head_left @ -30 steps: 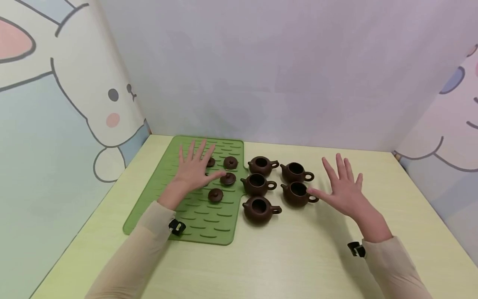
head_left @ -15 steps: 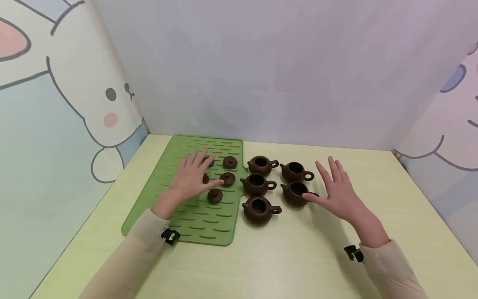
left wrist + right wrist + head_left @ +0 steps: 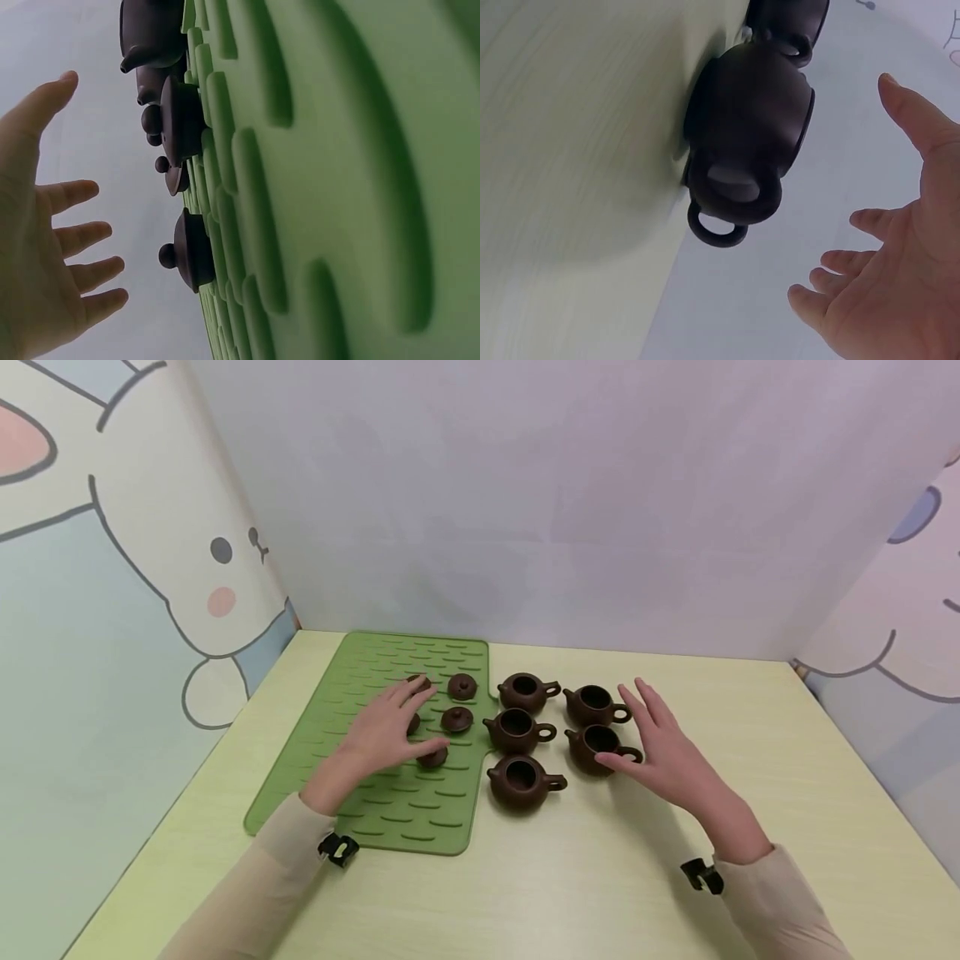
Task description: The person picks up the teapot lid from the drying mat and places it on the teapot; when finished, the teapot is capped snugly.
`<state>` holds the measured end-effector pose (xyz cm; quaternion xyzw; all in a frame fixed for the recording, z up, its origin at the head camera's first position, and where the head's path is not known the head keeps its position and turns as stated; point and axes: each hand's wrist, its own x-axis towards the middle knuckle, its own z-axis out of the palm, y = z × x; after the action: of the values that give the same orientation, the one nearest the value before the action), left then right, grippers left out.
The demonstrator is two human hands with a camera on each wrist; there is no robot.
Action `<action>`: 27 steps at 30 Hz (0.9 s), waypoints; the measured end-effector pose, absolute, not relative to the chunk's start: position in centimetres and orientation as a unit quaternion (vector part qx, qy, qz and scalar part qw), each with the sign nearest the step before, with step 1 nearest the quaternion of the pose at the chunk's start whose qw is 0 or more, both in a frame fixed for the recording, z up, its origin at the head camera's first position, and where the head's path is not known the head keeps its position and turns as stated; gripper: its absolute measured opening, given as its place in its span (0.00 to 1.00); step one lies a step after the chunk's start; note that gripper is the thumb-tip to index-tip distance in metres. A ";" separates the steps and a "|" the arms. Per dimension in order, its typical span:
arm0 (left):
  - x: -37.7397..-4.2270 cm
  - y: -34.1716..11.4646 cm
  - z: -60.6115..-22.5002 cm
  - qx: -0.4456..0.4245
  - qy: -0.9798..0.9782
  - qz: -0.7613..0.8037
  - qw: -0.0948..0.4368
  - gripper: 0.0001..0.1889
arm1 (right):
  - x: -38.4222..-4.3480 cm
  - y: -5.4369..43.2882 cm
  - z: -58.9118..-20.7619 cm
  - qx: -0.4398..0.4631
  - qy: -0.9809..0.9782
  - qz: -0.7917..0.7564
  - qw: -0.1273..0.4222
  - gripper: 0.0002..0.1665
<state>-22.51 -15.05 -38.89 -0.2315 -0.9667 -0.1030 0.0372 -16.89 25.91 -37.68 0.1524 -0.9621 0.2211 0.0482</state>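
My left hand hovers over the green mat, fingers spread and loosely bent, holding nothing. Several small dark brown teapot lids lie on the mat beneath and beside it: one lid at the back, another lid in the middle; others are partly hidden by the fingers. In the left wrist view a gap separates the hand from a knobbed lid. My right hand hangs in the air by the nearer right teapot, fingers extended and thumb apart. The right wrist view shows it clear of that teapot.
Several lidless teapots stand right of the mat in two columns, including a front teapot, a middle teapot, a back teapot and a right back teapot. Walls enclose the pale table behind and at both sides.
Both hands have come lower, and their fingers have drawn from widely spread to more relaxed. The right hand has shifted slightly left. Lids and teapots stay where they were.
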 end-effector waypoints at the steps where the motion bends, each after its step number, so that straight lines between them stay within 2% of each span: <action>1: -22.4 -15.0 -38.8 -0.232 -0.966 -0.105 0.036 0.46 | -16.9 25.7 -37.6 0.153 -0.962 0.223 0.046 0.60; 20: -21.1 -15.2 -39.1 -0.233 -0.963 -0.135 -0.014 0.36 | -16.5 23.1 -37.3 0.173 -0.954 0.241 0.033 0.53; 27: -21.1 -15.3 -39.5 -0.247 -0.956 -0.159 -0.015 0.30 | -16.2 22.1 -37.8 0.195 -0.951 0.237 0.037 0.49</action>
<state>-21.07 -15.34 -39.52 -0.2468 -0.9559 -0.1588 -0.0150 -16.20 22.14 -37.75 0.1948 -0.9512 0.2365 0.0375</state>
